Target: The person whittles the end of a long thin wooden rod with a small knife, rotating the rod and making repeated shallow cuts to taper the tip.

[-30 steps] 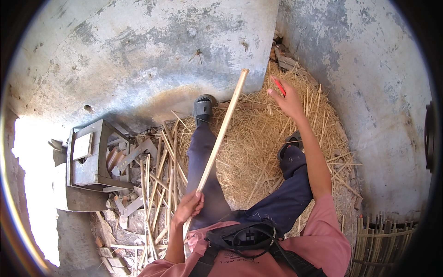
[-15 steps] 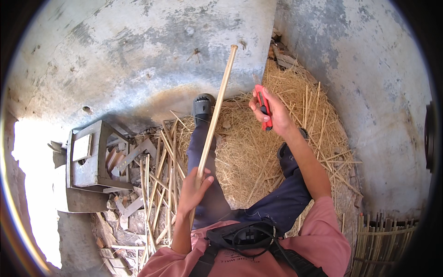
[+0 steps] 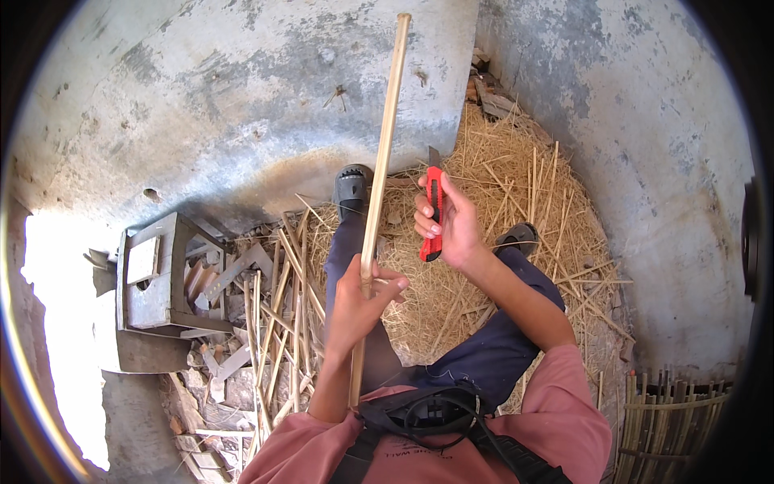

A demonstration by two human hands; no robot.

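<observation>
Wrapped round a long pale bamboo stick [image 3: 384, 145], my left hand [image 3: 357, 302] is in front of my body. The stick stands nearly upright, leaning slightly right at its far end, with a node at the tip. Below the hand its near end reaches my waist. To the right, my right hand [image 3: 455, 222] grips a red and black utility knife [image 3: 433, 211]. Its blade is out and points away from me, apart from the stick.
Straw and thin shavings [image 3: 427, 290] cover the ground between my legs. Loose bamboo sticks [image 3: 278, 323] lie at the left, beside a grey wooden box [image 3: 165, 274]. Bundled sticks [image 3: 669, 427] stand at lower right. Worn walls [image 3: 266, 89] rise ahead and to the right.
My left hand has moved up and right, carrying the stick farther away from me. The right hand with the knife has come left and nearer. My right foot has shifted slightly.
</observation>
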